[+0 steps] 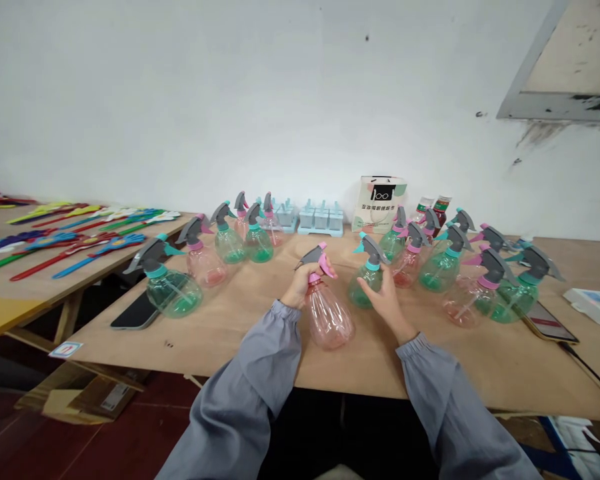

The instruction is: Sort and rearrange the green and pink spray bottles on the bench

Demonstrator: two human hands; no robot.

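Observation:
In the head view, my left hand point(299, 288) is closed round the neck and trigger of a clear pink spray bottle point(331, 320), its nozzle end pink and its head grey. The pink bottle leans slightly, its base low over the near part of the table. My right hand point(389, 303) is on a green spray bottle point(360, 288) with a grey and turquoise head. The thumb lies across the front of this bottle and the index finger runs up its right side; the other fingers are mostly hidden.
More pink and green spray bottles stand left point(174, 293) and right point(470, 303). Two phones point(135, 312) point(550, 321) lie on the brown table point(230, 350). Pale blue ice-pop moulds point(321, 220) and a printed bag point(379, 207) stand by the wall. Colourful hand-ended sticks point(63, 257) cover a left table.

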